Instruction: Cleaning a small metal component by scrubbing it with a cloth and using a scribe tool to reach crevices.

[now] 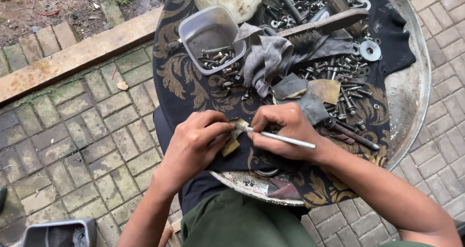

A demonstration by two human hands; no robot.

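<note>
Sandpaper scrap (234,136) pinched in left hand (196,143); right hand (286,130) grips thin metal rod (283,139).

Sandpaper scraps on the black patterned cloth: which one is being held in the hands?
The small tan sandpaper scrap, pinched by the left hand around a thin metal rod; the others lie loose.

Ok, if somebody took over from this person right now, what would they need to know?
Left hand: pinches a small folded piece of sandpaper.
Right hand: holds a thin metal rod, its tip tucked inside that sandpaper.
Both work over the dark patterned cloth on the round metal tray. More sandpaper scraps, bolts, a wire brush and a plastic tub of screws lie beyond.
How much of the rod is rubbed: cannot tell.
</note>
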